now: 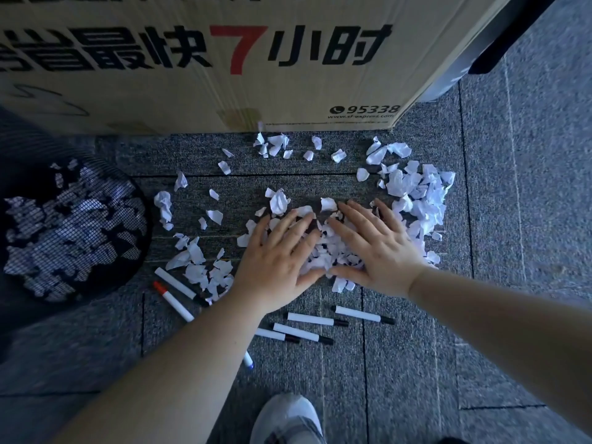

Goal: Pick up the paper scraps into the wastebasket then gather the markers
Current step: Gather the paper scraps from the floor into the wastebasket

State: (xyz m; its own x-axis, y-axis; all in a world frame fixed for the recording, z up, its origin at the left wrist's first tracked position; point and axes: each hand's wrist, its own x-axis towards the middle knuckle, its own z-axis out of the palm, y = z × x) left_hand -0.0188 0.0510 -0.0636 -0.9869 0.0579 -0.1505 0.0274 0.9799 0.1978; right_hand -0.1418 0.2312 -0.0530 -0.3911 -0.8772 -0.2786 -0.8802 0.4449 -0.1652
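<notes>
White paper scraps lie scattered over the grey carpet, thickest at the right and in a heap between my hands. My left hand and my right hand rest flat on that heap, fingers spread, thumbs nearly meeting. The black mesh wastebasket stands at the left, with scraps showing through its mesh. Several white markers lie near my wrists: a red-capped marker, one beside it, and black-capped markers below my hands. A blue-tipped marker peeks out from under my left forearm.
A large printed cardboard box stands right behind the scraps. A dark object sits behind the box's right corner. My shoe is at the bottom centre. Bare carpet extends to the right.
</notes>
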